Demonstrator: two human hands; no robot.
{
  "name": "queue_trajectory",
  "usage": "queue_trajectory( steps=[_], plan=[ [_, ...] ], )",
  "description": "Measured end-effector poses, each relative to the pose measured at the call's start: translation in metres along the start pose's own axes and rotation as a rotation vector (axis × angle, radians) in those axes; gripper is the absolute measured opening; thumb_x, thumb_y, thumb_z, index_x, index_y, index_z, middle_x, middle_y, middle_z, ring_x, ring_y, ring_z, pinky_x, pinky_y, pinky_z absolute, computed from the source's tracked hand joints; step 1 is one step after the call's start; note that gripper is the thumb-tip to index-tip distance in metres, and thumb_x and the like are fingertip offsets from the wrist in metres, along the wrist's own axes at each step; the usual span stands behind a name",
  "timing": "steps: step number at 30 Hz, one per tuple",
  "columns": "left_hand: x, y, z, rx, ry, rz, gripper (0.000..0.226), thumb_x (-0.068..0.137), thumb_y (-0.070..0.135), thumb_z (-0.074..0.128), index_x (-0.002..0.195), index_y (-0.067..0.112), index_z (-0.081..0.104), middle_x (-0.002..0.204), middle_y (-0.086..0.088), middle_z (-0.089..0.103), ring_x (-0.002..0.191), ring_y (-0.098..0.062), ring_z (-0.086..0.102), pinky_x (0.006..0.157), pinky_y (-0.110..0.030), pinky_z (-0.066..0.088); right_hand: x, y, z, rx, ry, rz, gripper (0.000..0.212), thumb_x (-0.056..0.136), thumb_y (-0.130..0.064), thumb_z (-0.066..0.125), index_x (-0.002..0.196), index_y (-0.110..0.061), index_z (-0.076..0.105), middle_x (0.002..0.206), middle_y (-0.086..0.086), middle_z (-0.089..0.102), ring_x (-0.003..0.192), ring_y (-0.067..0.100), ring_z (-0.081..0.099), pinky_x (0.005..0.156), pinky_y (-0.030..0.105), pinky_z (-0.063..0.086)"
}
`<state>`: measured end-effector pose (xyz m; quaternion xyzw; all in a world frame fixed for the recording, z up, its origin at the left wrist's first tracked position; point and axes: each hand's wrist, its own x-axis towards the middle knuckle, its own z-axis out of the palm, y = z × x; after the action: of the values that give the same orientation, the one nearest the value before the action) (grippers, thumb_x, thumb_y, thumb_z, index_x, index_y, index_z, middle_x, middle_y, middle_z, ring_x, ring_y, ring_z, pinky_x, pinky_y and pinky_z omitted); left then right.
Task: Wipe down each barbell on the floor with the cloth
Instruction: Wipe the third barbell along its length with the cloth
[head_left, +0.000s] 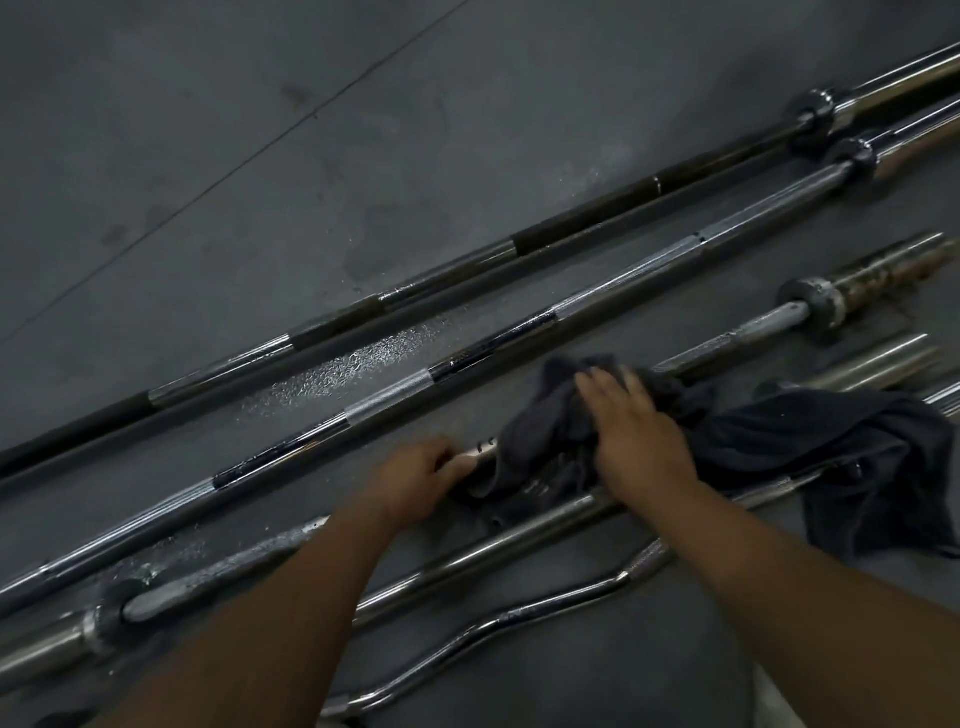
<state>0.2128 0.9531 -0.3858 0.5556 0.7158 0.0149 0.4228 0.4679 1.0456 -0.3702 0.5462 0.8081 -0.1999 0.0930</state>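
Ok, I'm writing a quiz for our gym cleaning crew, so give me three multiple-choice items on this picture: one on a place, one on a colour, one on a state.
1. Where on the floor is the wet patch?
A. between the dark bar and the ridged bar
B. under the curved bar
C. on a shelf

2. What colour is the cloth?
A. white
B. dark grey
C. yellow

3. How is the right hand?
A. in a fist in the air
B. round a spray bottle
C. flat on the cloth

Key:
1 A: the droplets glint in the gap between those two bars.
2 B: the cloth is nearly as dark as the floor.
3 C: its fingers lie straight on the cloth, while the left hand grips the rusty-ended bar beside it.
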Motion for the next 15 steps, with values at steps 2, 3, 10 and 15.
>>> queue_trajectory(
  steps=[2,3,10,15],
  plan=[
    [-0.007,0.006,0.010,0.195,0.086,0.001,0.032,0.098,0.055,0.041,0.099,0.027,0.056,0.095,-0.001,0.065,0.086,-0.025,0.060,0.072,-0.033,0.046,-0.005,-0.016,0.009,0.017,0.009,0.053,0.079,0.083,-0.013,0.053,0.155,-0.026,0.021,0.164,-0.003,0.012,0.151,0.031,-0.001,0.100,0.050,0.048],
    [-0.011,0.010,0.016,0.241,0.165,0.005,0.035,0.099,0.055,0.036,0.101,0.025,0.055,0.098,-0.004,0.065,0.089,-0.029,0.061,0.073,-0.036,0.047,-0.011,-0.036,0.016,0.041,-0.039,-0.003,0.081,0.082,-0.013,0.054,0.155,-0.027,0.021,0.164,-0.002,0.009,0.151,0.033,-0.005,0.100,0.049,0.047],
    [-0.009,0.010,0.013,0.226,0.135,-0.004,0.035,0.097,0.056,0.036,0.106,0.023,0.045,0.107,-0.008,0.067,0.098,-0.030,0.063,0.075,-0.035,0.042,-0.009,-0.021,0.009,0.036,-0.074,-0.187,0.084,0.084,-0.005,0.049,0.156,-0.033,0.017,0.165,-0.012,0.008,0.152,0.021,0.002,0.101,0.046,0.047],
    [-0.010,0.009,0.014,0.278,0.038,-0.048,0.051,0.079,0.051,0.065,0.114,0.028,0.036,0.113,-0.002,0.066,0.098,-0.027,0.064,0.075,-0.032,0.044,-0.030,-0.052,0.027,0.050,-0.003,-0.113,0.087,0.076,-0.011,0.058,0.153,-0.028,0.022,0.164,0.000,0.011,0.150,0.036,-0.003,0.095,0.053,0.050]
  ],
)
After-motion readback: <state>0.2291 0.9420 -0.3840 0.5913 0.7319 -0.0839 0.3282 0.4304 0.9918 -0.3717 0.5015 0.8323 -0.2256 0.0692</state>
